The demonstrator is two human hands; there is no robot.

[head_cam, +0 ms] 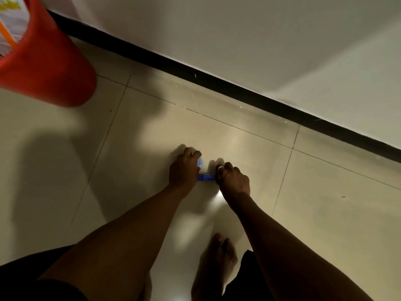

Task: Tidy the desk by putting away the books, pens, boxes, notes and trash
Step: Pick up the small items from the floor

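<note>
Both my arms reach down to the beige tiled floor point(152, 148). My left hand point(184, 170) has its fingers curled round a small light-blue round piece point(199, 162), perhaps a cap or small container. A flat blue strip-like item point(207, 177) lies on the floor between the hands. My right hand point(233, 180), with a ring on one finger, pinches the strip's right end. The strip's left end disappears under my left hand.
A red plastic bin point(47, 68) stands at the upper left with a white and orange box point(13, 20) inside. A black skirting board point(217, 81) runs diagonally below a white wall point(260, 40). My bare foot point(219, 257) is near the bottom centre.
</note>
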